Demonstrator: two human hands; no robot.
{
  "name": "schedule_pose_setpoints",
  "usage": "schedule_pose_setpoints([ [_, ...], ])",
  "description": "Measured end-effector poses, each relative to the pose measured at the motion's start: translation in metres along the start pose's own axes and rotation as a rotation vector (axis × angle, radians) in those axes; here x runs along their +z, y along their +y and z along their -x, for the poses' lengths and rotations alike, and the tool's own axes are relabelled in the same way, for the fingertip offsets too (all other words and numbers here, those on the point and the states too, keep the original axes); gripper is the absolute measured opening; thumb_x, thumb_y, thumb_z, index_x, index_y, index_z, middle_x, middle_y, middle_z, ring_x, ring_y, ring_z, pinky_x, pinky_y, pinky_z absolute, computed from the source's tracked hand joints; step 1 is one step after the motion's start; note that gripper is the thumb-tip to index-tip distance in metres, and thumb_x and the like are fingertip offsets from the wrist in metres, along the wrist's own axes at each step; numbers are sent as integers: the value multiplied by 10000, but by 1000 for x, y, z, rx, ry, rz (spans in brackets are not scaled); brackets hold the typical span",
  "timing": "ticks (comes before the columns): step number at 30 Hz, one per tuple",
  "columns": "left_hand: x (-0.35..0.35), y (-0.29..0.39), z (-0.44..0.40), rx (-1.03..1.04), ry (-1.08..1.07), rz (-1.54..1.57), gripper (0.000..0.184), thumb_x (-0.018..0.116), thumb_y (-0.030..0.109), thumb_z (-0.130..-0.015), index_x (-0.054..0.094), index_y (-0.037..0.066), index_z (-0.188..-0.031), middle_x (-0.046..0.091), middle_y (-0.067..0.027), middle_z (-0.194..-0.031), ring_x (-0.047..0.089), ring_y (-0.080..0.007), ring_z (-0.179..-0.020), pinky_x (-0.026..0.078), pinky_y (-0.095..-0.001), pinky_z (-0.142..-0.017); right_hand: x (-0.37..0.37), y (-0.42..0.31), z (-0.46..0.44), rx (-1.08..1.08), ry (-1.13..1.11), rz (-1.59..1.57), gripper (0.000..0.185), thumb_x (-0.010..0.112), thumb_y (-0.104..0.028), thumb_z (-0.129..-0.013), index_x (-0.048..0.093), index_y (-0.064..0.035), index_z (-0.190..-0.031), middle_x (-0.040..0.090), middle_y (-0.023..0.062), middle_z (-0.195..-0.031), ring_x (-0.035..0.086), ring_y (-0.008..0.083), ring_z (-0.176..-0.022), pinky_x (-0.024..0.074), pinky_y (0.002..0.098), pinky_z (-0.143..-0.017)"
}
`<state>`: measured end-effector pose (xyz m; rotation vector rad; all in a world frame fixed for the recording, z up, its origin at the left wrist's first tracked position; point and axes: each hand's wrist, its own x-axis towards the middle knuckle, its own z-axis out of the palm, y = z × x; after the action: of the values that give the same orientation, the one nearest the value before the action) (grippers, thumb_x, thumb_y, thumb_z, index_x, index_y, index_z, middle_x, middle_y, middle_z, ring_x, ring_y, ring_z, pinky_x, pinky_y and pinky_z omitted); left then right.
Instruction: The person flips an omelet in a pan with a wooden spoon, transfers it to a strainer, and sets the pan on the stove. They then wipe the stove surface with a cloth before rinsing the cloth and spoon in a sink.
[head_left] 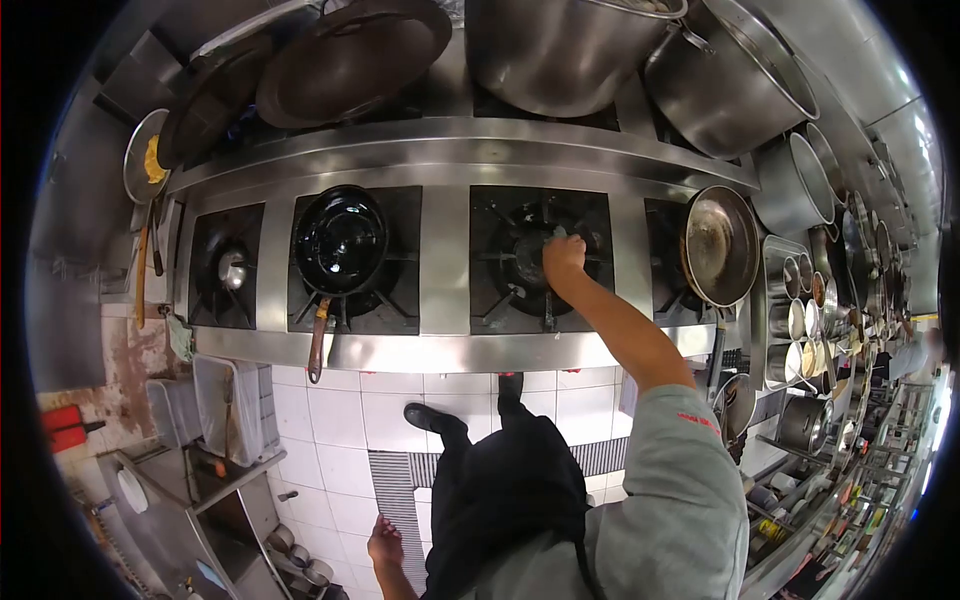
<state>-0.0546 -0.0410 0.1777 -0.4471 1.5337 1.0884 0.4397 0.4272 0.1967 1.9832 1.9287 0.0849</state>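
Observation:
My right hand [566,258] reaches over the burner [530,262] right of centre. Its fingers are closed on a small grey-green scrap [557,234], perhaps a cloth or scouring pad; most of it is hidden. Whitish wet patches or suds lie on the burner's black surface and grate. Low beside my body, away from the stove, my left hand [385,543] hangs with its fingers curled in and nothing visible in them. A black frying pan [341,241] with a brown handle stands on the burner to the left.
A worn frying pan [720,246] sits on the right burner. Large steel pots [570,55] and a dark wok [352,60] line the back shelf. Containers of ingredients [795,318] stand at the right. The stove's steel front edge [455,352] runs before me, above white floor tiles.

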Motion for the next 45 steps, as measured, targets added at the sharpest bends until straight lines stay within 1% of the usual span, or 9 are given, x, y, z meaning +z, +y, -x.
schedule_pose_setpoints([
  [6, 22, -7, 8, 42, -4, 44, 123, 487, 149, -892, 521, 57, -965, 485, 15, -735, 451, -90, -625, 379, -209, -536, -58, 26, 14, 81, -264, -320, 233, 593, -142, -760, 636, -46, -968, 636, 126, -941, 573, 316, -996, 495, 358, -777],
  [13, 62, -3, 22, 47, 5, 16, 140, 499, 159, -894, 539, 46, -967, 496, 8, -724, 456, -81, -613, 375, -205, -535, 20, 7, -13, 9, 151, -336, 190, 624, -159, -682, 639, -6, -793, 638, 158, -786, 623, 303, -815, 513, 381, -700],
  [15, 62, -1, 26, 42, 11, 6, 148, 494, 160, -896, 540, 44, -974, 499, 11, -726, 455, -79, -610, 374, -203, -536, 13, -2, -9, -468, 17, -90, 192, 571, -172, -733, 649, -21, -822, 646, 149, -869, 628, 288, -862, 507, 350, -707],
  [18, 58, -2, 28, 86, -4, 7, 147, 481, 168, -903, 544, 52, -968, 503, 19, -728, 454, -76, -608, 373, -201, -537, -12, 22, -9, -509, -318, -63, 167, 580, -170, -714, 656, -37, -781, 647, 139, -862, 624, 287, -816, 503, 374, -700],
  [22, 50, -10, 19, 63, -14, 20, 143, 477, 172, -905, 547, 61, -962, 502, 25, -727, 460, -76, -616, 377, -206, -532, -71, 50, 9, -418, -341, -200, 166, 579, -159, -709, 664, -55, -806, 647, 141, -881, 617, 282, -847, 500, 384, -701],
  [28, 54, -21, 14, 34, 15, 7, 114, 487, 168, -899, 539, 75, -940, 501, 23, -727, 459, -76, -614, 378, -209, -525, -3, 17, -8, -322, -67, -147, 264, 608, -150, -705, 648, -76, -955, 606, 175, -1034, 581, 315, -985, 495, 401, -760],
  [32, 47, -21, 17, 39, 28, 50, 76, 509, 160, -888, 524, 86, -892, 500, 21, -717, 459, -77, -603, 376, -205, -522, -44, 24, 0, -434, -367, -76, 242, 596, -151, -678, 661, -53, -890, 626, 178, -962, 607, 298, -932, 497, 394, -749],
  [39, -5, -42, 14, 18, 61, 211, 107, 524, 193, -887, 524, 101, -831, 507, 38, -670, 456, -66, -550, 383, -201, -495, -120, 99, 13, -345, -26, -256, 250, 650, -93, -623, 675, -92, -872, 651, 102, -884, 623, 277, -845, 501, 342, -753],
  [45, -18, -57, 28, 6, 196, 273, 111, 487, 191, -905, 523, 112, -835, 522, 42, -665, 473, -63, -547, 397, -195, -496, -111, 59, 32, -277, 186, -538, 297, 595, -55, -616, 679, -130, -891, 628, 136, -898, 587, 317, -855, 479, 385, -762],
])
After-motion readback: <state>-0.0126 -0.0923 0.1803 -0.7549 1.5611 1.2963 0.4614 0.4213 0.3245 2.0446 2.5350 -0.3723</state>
